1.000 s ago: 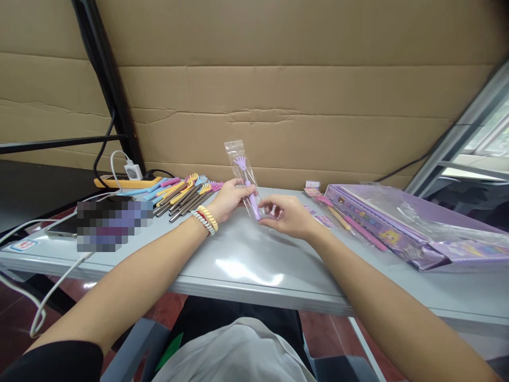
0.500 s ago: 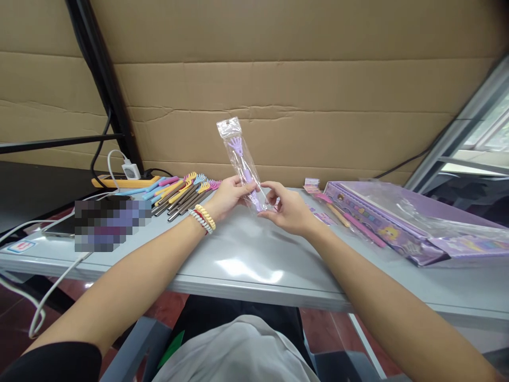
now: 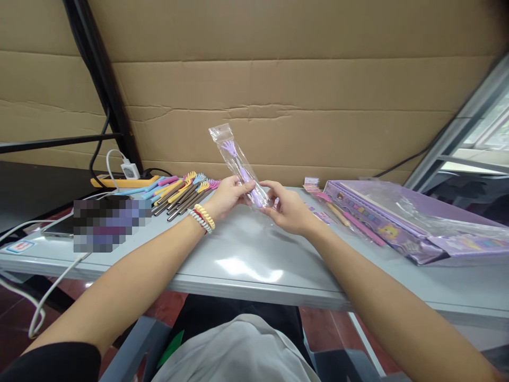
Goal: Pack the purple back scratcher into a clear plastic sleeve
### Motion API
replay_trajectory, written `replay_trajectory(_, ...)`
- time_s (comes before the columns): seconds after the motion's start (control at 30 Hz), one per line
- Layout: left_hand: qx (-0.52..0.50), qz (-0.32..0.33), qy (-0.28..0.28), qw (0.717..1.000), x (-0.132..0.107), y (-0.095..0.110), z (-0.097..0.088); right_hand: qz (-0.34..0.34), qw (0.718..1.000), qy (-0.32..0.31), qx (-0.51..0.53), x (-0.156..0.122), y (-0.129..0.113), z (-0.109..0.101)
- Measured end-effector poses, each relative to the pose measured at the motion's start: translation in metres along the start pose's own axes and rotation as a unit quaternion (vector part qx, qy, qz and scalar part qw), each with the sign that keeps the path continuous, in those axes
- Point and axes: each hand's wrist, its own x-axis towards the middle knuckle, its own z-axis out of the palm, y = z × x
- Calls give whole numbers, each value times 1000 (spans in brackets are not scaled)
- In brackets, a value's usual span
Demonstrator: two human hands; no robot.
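Both my hands hold a clear plastic bag with a purple hand-shaped scratcher inside, above the grey table. My left hand, with coiled bands at the wrist, pinches the bag's middle from the left. My right hand grips its lower end from the right. The bag tilts up and to the left, its sealed top against the cardboard wall behind.
A row of coloured scratchers lies at the table's back left, beside a power strip with a charger and white cables. A purple boxed set under clear film and a few small packets sit at the right. A phone lies far left.
The bag rose and stood more upright half a second ago, then tilted further left and dropped a little. My right hand closed in on its lower end.
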Motion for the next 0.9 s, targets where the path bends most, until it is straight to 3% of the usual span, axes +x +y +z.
replay_trajectory(0.37, 16, 15, -13, 1000, -1, -1, 0, 39, 999, -15, 3, 0, -2, 2)
replay_trajectory(0.9, 74, 16, -63, 995, -5, 1, 4, 35, 999, 0, 27, 0, -1, 1)
